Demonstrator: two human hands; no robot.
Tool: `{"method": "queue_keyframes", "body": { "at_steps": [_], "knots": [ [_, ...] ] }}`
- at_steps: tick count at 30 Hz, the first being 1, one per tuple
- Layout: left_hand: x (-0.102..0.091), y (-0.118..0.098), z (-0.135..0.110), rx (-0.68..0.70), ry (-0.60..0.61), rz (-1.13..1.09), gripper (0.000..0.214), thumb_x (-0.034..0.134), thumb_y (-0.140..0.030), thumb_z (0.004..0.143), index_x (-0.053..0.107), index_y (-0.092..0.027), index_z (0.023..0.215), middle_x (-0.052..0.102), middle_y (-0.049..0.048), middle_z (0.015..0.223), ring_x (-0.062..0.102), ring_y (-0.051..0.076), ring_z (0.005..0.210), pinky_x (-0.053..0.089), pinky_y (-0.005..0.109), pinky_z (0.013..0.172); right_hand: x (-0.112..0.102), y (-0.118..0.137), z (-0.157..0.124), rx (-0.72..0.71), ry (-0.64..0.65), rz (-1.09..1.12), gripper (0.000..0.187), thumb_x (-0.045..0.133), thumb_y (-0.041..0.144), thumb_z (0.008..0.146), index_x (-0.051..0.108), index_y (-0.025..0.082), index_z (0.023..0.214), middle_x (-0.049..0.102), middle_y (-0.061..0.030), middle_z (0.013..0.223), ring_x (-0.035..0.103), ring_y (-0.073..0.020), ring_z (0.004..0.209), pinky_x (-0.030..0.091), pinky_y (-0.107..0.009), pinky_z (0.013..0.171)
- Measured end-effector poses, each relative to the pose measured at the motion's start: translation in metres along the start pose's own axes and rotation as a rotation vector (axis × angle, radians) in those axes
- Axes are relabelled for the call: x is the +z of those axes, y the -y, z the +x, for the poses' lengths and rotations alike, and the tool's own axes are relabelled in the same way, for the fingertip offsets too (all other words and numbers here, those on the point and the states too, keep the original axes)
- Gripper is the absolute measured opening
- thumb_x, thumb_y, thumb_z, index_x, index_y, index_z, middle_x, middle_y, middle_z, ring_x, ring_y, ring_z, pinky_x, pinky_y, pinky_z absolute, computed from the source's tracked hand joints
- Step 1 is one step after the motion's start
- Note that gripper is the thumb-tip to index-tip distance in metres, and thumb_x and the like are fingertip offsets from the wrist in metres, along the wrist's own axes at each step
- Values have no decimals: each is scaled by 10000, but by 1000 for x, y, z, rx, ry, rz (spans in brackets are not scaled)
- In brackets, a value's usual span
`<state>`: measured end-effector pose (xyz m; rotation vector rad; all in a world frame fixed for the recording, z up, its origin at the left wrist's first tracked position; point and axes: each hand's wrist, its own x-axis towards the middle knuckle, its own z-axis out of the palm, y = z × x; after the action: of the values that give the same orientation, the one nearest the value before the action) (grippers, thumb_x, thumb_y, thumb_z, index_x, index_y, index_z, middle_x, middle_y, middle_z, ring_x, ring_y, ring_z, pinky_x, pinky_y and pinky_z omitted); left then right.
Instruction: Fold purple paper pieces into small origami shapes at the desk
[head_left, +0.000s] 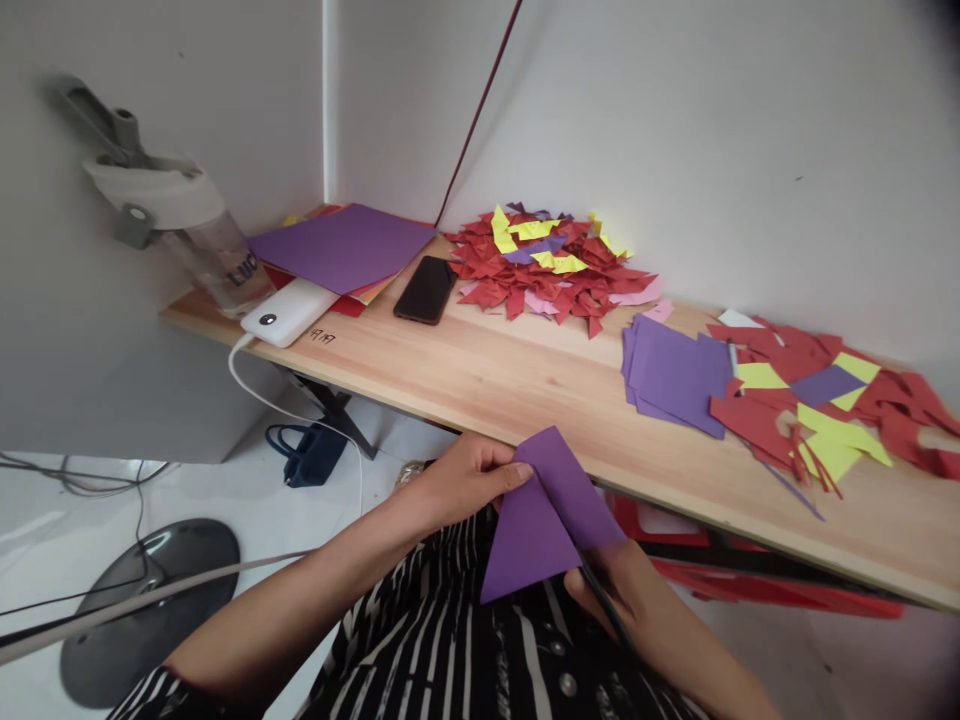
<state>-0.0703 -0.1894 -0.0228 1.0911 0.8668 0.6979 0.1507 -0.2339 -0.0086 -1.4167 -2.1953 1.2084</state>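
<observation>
A folded purple paper (546,520), triangular in shape, is held in front of the wooden desk's (487,375) near edge, over my lap. My left hand (469,478) pinches its upper left edge between thumb and fingers. My right hand (626,590) grips its lower right part from beneath, mostly hidden by the paper. A thin dark stick-like object, perhaps a pen (606,607), runs along my right hand.
On the desk lie a pile of folded red, yellow and purple pieces (551,265), a stack of purple sheets (675,375), scattered red and yellow scraps (825,400), a black phone (426,289), a white power bank (289,312), a large purple sheet (341,245) and a clear bottle (214,250).
</observation>
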Motion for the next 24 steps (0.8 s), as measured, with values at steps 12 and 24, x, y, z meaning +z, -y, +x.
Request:
{"method": "queue_keyframes", "body": {
  "at_steps": [12,24],
  "knots": [
    [-4,3,0,-110,104,-235,407,696,-499,760,678,-94,794,634,44,712,573,86,599,452,202,590,-1,5,1,63,45,145,424,610,345,828,654,145,1199,721,-82,1027,651,-253,898,534,-315,848],
    [0,2,2,-48,59,-107,418,659,-505,783,623,-106,665,585,14,591,535,70,507,426,188,505,4,0,4,98,29,155,265,584,349,816,698,114,858,686,-42,714,599,-199,664,509,-260,626]
  ]
}}
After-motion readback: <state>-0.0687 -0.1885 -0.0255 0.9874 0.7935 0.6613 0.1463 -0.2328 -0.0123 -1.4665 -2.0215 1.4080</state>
